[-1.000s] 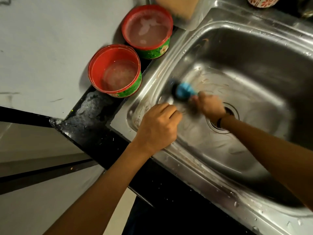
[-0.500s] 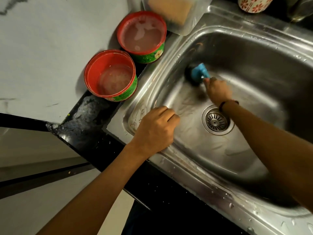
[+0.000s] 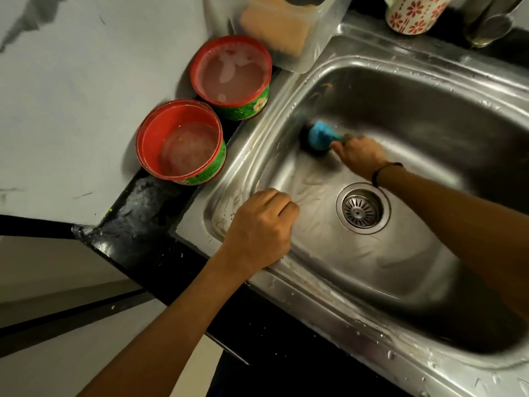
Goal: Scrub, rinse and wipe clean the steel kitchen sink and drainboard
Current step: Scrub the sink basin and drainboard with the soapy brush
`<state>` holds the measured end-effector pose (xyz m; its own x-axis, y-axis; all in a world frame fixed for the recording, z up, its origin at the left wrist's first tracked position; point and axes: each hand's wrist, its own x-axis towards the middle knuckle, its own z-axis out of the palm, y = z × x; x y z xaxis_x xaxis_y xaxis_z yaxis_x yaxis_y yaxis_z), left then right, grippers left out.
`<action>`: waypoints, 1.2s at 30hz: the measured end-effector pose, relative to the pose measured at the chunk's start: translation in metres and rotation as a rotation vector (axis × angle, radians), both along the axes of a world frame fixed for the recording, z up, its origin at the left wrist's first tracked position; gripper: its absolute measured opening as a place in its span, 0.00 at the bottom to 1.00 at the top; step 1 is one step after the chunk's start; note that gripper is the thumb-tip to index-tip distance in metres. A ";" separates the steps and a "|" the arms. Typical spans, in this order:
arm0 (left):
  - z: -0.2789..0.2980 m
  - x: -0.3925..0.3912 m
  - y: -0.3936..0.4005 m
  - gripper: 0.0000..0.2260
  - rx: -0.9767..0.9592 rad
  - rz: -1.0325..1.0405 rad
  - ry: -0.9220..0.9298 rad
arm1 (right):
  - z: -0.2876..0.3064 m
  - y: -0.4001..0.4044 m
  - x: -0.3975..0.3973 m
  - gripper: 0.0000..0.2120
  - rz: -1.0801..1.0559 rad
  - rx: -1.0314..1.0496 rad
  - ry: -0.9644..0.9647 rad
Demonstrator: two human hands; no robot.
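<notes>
Black countertop [image 3: 137,233] edge with steel sink [image 3: 329,285] set in it; two red tubs [image 3: 183,144] beside the rim, both holding cloudy water, far one [image 3: 232,73] foamy. Clear box [image 3: 289,30] holds a sponge. Right hand [image 3: 359,157] grips blue scrubber [image 3: 322,136] against the basin's left wall. Left hand [image 3: 260,227] curled, holds nothing visible, resting on near rim.

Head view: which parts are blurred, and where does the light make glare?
Head view: the blue brush and the right hand holding it are smeared by motion; the left hand on the sink rim is sharp; soft glare lies on the wet steel near the drain; straight edges bend from the wide lens.
</notes>
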<state>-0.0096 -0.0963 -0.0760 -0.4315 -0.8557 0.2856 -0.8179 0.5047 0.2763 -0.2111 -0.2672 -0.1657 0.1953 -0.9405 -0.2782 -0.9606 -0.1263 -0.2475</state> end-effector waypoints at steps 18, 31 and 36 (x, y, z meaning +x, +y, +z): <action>0.003 -0.002 0.000 0.12 -0.060 0.088 0.048 | -0.014 0.091 0.039 0.20 -0.093 0.125 -0.305; 0.003 -0.003 -0.001 0.14 -0.121 0.124 0.081 | -0.023 0.125 0.065 0.18 -0.234 0.265 -0.513; 0.003 -0.002 0.002 0.10 -0.080 0.107 0.042 | -0.010 0.031 0.071 0.20 -0.786 0.145 -0.800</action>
<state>-0.0113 -0.0943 -0.0731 -0.3249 -0.8700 0.3709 -0.8571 0.4366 0.2734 -0.1402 -0.2363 -0.1752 -0.2647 -0.8501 -0.4553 -0.3203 0.5228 -0.7900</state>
